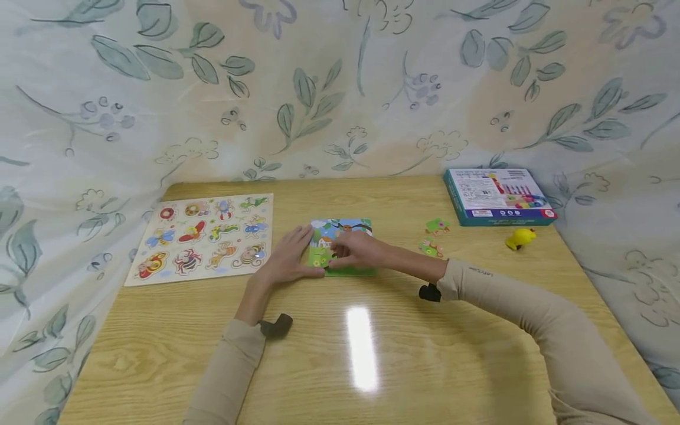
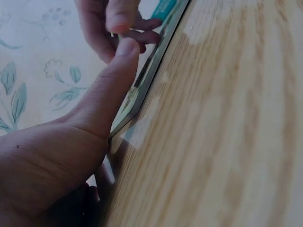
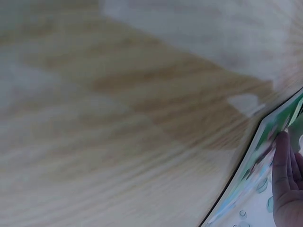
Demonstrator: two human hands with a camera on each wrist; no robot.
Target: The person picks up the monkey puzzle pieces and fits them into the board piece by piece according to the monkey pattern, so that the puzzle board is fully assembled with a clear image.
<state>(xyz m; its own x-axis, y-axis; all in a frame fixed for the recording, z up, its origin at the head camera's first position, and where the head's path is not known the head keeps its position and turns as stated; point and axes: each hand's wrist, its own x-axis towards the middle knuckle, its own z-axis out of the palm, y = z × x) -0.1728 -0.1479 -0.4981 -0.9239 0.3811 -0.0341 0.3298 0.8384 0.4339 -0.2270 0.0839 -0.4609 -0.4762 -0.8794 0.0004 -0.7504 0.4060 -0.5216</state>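
A small picture jigsaw puzzle (image 1: pixel 324 225) lies at mid-table, with a house, sky and branch on it and a plain green strip along its lower right. My left hand (image 1: pixel 287 258) rests at its left side, fingers extended, thumb along the near edge. Over the puzzle's middle, my right hand (image 1: pixel 357 248) has thumb and fingers curled together, pinching a small green puzzle piece (image 3: pixel 296 131) that is mostly hidden. In the left wrist view, the left thumb (image 2: pixel 111 82) nearly meets the right fingertips. Two loose green pieces (image 1: pixel 437 226) lie right of the puzzle.
To the left lies a wooden board (image 1: pixel 199 239) with several insect and toy pictures. A blue and white box (image 1: pixel 502 198) stands at the back right, and a yellow toy (image 1: pixel 520 238) sits in front of it. Patterned cloth (image 1: pixel 340 94) hangs behind the table.
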